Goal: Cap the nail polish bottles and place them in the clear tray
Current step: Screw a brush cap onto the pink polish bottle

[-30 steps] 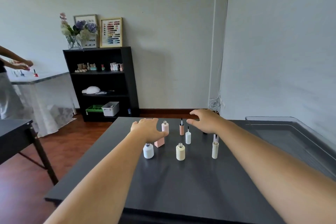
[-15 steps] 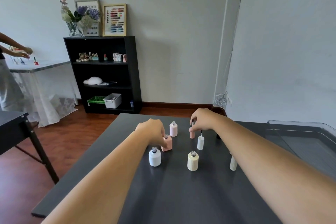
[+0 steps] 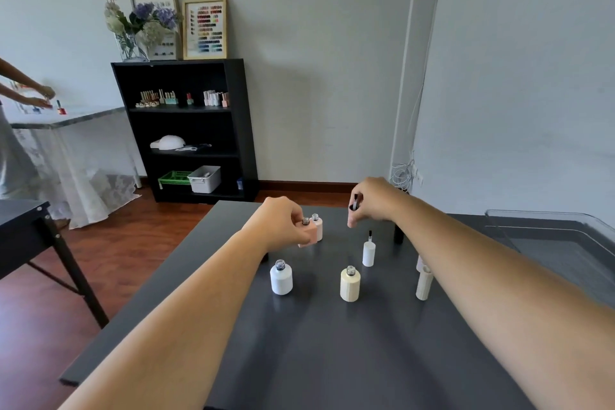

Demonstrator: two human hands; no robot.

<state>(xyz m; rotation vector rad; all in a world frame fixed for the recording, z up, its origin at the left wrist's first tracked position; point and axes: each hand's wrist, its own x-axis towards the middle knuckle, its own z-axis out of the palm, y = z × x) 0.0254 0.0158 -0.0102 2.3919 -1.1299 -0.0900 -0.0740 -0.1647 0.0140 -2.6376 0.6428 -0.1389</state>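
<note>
My left hand (image 3: 283, 221) grips an uncapped pink square bottle (image 3: 309, 236) lifted slightly off the dark table (image 3: 332, 343). A pale pink round bottle (image 3: 317, 226) stands just behind it. My right hand (image 3: 372, 201) pinches a pink cap with its black brush stem (image 3: 354, 202) pointing up, held above the table. An open white bottle (image 3: 281, 277) and an open cream bottle (image 3: 350, 284) stand nearer me. A white cap with brush (image 3: 368, 251) and a cream cap (image 3: 424, 283) stand upright to the right. The clear tray (image 3: 545, 220) lies at the far right.
A small black object (image 3: 398, 234) stands on the table under my right wrist. A black shelf (image 3: 186, 130) with polish bottles stands against the wall. Another person's hands (image 3: 43, 96) work at a side table on the left. A second dark table (image 3: 26, 230) is at the left.
My right hand has lifted the pink cap off the table and turned its brush upward. My left hand has closed round the pink square bottle and raised it slightly.
</note>
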